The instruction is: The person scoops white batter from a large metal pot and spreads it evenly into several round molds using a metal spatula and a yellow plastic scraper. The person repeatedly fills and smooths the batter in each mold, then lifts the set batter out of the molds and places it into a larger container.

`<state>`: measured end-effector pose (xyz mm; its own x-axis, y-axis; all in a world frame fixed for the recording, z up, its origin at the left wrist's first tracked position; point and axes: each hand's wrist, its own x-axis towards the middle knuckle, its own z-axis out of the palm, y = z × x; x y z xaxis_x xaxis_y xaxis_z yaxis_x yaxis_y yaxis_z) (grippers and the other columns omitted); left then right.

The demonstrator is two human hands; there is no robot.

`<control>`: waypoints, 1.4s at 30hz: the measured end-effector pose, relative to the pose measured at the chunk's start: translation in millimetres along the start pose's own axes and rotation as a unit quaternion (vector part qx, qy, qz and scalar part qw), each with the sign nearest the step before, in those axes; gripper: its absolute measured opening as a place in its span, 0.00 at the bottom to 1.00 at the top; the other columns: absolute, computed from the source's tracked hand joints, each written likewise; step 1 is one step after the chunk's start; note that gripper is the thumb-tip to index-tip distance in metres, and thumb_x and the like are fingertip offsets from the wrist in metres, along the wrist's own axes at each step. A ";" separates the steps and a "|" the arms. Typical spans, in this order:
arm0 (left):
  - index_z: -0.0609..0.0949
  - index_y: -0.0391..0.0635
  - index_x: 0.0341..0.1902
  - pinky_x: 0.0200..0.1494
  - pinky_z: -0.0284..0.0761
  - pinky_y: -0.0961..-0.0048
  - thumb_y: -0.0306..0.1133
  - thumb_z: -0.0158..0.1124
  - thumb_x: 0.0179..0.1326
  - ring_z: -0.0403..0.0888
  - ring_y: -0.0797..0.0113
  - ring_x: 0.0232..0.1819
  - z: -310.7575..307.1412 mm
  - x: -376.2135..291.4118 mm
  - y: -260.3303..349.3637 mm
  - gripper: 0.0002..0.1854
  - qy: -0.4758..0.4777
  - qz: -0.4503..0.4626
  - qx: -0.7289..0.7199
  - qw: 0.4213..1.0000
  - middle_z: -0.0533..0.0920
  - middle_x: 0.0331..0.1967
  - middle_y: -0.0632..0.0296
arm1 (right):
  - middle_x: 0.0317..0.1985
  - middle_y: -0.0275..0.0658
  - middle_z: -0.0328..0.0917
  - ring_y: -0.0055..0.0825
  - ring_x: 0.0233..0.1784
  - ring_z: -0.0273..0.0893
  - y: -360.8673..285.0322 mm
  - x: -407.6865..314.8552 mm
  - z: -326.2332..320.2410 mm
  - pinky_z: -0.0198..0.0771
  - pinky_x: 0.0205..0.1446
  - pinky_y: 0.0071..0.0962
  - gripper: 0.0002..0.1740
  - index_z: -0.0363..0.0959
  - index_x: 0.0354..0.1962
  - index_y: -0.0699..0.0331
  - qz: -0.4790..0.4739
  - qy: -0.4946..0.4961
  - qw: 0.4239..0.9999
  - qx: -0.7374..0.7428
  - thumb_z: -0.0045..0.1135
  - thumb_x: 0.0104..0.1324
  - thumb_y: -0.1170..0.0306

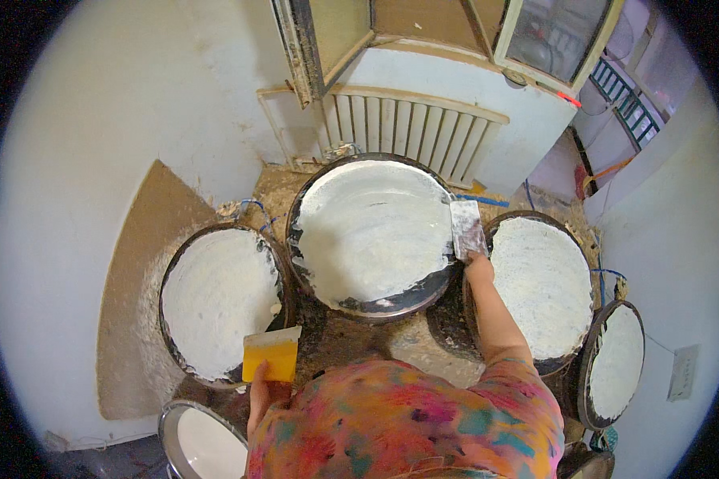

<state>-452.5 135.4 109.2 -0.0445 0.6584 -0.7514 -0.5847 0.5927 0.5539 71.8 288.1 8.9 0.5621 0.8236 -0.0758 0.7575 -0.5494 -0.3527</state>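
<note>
White batter coats a large round griddle (374, 233) in front of me, leaving dark metal bare along its lower right rim. My right hand (478, 267) grips a batter-smeared flat scraper (467, 227) at that griddle's right edge. My left hand (262, 383) holds a yellow scraper (269, 362) with a pale edge, over the lower right rim of the left griddle (221, 305). That griddle and the right griddle (539, 287) are also coated white. A smaller-looking coated griddle (616, 365) lies farther right.
A metal-rimmed pot (171, 413) of white liquid stands at lower left. Behind the middle griddle are a radiator (413, 129) and an open window frame (317, 54). A brown board (132, 299) leans by the left wall. Blue strips and crusted residue lie between the griddles.
</note>
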 end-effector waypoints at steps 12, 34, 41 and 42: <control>0.69 0.45 0.47 0.35 0.69 0.68 0.45 0.46 0.60 0.74 0.64 0.35 16.5 -35.0 9.0 0.19 0.060 0.071 -0.019 0.995 0.76 0.37 0.61 | 0.38 0.47 0.74 0.43 0.42 0.72 -36.8 93.8 18.3 0.68 0.43 0.38 0.15 0.73 0.39 0.55 0.003 -0.007 0.998 -0.062 0.44 0.54 0.71; 0.67 0.40 0.51 0.40 0.70 0.64 0.42 0.45 0.62 0.75 0.60 0.39 -86.5 -128.0 -101.7 0.20 0.154 0.109 -0.165 0.968 0.75 0.42 0.55 | 0.35 0.47 0.68 0.44 0.36 0.70 -396.1 -241.2 139.9 0.67 0.39 0.37 0.24 0.66 0.49 0.51 -0.712 -0.215 0.665 0.064 0.54 0.52 0.73; 0.66 0.40 0.52 0.41 0.71 0.64 0.43 0.47 0.60 0.75 0.60 0.41 -162.7 -199.1 -160.4 0.22 0.148 0.164 -0.196 0.955 0.75 0.42 0.55 | 0.48 0.51 0.68 0.39 0.47 0.69 -344.9 -481.4 150.7 0.65 0.48 0.32 0.28 0.63 0.50 0.65 -0.626 -0.553 0.501 0.226 0.58 0.50 0.69; 0.66 0.40 0.52 0.43 0.71 0.66 0.43 0.48 0.59 0.74 0.59 0.43 -176.9 -210.8 -170.2 0.23 0.157 0.161 -0.192 0.955 0.74 0.44 0.55 | 0.48 0.51 0.68 0.38 0.47 0.69 -335.1 -506.0 163.6 0.65 0.48 0.31 0.28 0.63 0.49 0.67 -0.622 -0.592 0.496 0.131 0.57 0.51 0.67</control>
<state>-486.8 -186.4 109.9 -0.4776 0.5695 -0.6690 -0.7515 0.1296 0.6469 -520.8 78.5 12.9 -0.9918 0.0937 -0.0864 0.1168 0.3966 -0.9105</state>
